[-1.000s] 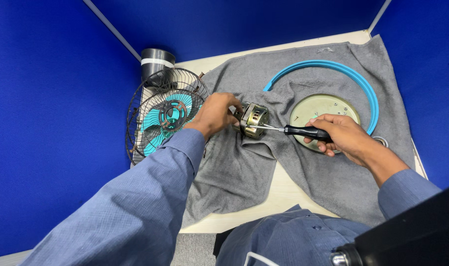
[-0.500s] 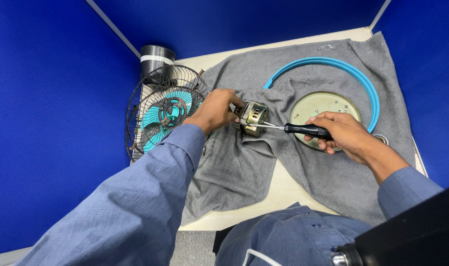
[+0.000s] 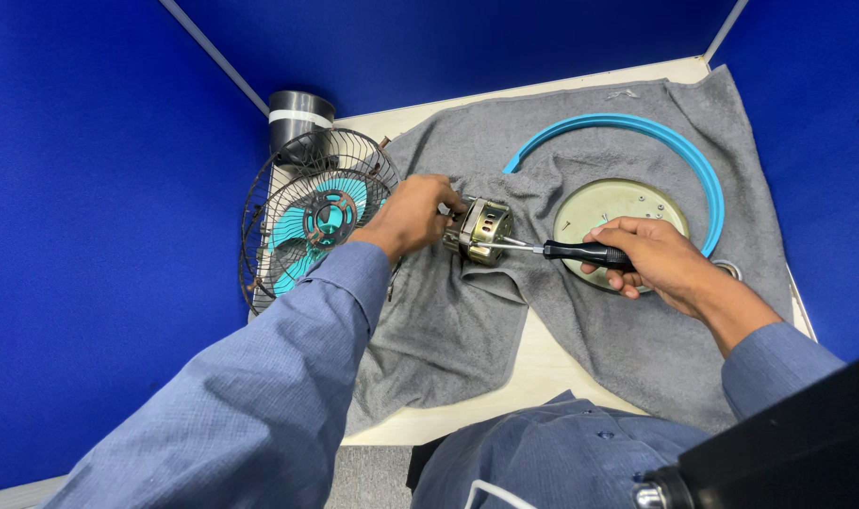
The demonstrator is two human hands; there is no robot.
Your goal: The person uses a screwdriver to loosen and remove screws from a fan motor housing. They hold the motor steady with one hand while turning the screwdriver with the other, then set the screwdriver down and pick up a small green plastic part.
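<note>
Barely anything has changed from the earlier head views: both hands sit where they were, and the screwdriver [image 3: 552, 250] is still levelled at the same spot. We read that as the same fastening job still running, no new step begun.

The left hand [image 3: 412, 213] is clamped on the small metal fan motor [image 3: 482, 229], which lies on the grey towel [image 3: 467, 330] mid-counter [image 3: 533, 363], just right of the wire fan guard [image 3: 302, 221] with its teal blades. The right hand [image 3: 651, 256] has its fingers closed around the black screwdriver handle, shaft tip touching the motor housing.

Behind the right hand lie a round pale-green plate [image 3: 618, 203] and a blue ring [image 3: 637, 132].

Hard to make out: the screw itself, if any; the left fingertips, hidden behind the motor; the plate's near edge, covered by the right hand. A dark cylinder [image 3: 297, 111] sits behind the guard, base hidden.
</note>
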